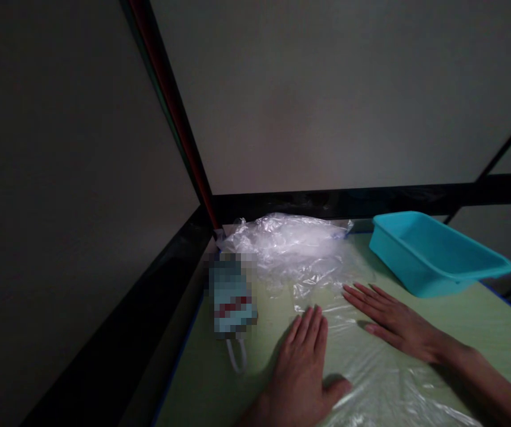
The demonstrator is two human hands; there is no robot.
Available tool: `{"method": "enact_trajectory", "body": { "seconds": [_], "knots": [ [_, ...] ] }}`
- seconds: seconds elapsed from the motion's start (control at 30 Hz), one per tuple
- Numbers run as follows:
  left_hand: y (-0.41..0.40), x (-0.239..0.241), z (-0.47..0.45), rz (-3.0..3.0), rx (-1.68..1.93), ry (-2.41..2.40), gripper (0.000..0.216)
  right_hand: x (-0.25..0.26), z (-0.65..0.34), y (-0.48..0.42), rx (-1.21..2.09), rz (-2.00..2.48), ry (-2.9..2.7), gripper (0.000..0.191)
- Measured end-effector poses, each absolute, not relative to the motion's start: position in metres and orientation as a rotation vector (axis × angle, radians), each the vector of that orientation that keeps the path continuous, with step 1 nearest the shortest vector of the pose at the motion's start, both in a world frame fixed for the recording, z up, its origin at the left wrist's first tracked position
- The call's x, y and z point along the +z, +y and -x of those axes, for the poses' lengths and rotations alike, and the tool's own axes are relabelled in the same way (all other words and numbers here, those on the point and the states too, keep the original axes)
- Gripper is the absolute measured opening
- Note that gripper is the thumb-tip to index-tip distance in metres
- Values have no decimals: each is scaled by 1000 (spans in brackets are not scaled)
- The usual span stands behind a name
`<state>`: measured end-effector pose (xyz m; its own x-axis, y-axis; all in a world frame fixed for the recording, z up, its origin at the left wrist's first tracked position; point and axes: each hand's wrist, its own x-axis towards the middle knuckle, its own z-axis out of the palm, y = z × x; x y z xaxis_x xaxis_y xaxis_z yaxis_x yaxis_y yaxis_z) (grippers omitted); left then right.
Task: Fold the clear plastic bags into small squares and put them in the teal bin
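A thin clear plastic bag [371, 362] lies spread over the pale green tabletop [495, 344], running toward the front edge of the view. My left hand [302, 367] rests flat on its left part, fingers together and pointing away, thumb out to the right. Across from it, my right hand [393, 320] is stretched out flat on the plastic, fingers pointing to the left. Neither hand holds anything. Beyond the fingertips sits a crumpled heap of clear plastic bags [286, 237] at the back of the table.
A turquoise plastic basin [419, 267] stands at the back right. On the left lies a blurred-out light blue item [232, 296] with a white loop [237, 354]. Pale walls with dark trim [326, 203] close off the table's back and left sides.
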<state>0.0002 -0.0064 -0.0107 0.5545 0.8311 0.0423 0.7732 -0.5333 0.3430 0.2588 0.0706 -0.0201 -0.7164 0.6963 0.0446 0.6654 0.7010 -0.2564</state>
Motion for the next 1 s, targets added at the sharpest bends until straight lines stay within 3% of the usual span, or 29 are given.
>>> {"method": "enact_trajectory", "body": {
  "seconds": [0.7,1.0],
  "knots": [
    [-9,-10,0,-2494,313,1318,77,-16,-267,77,380,1087,-2784,52],
    [-12,-7,7,-2481,268,1394,88,-17,-266,78,386,1078,-2803,53]
  ]
}}
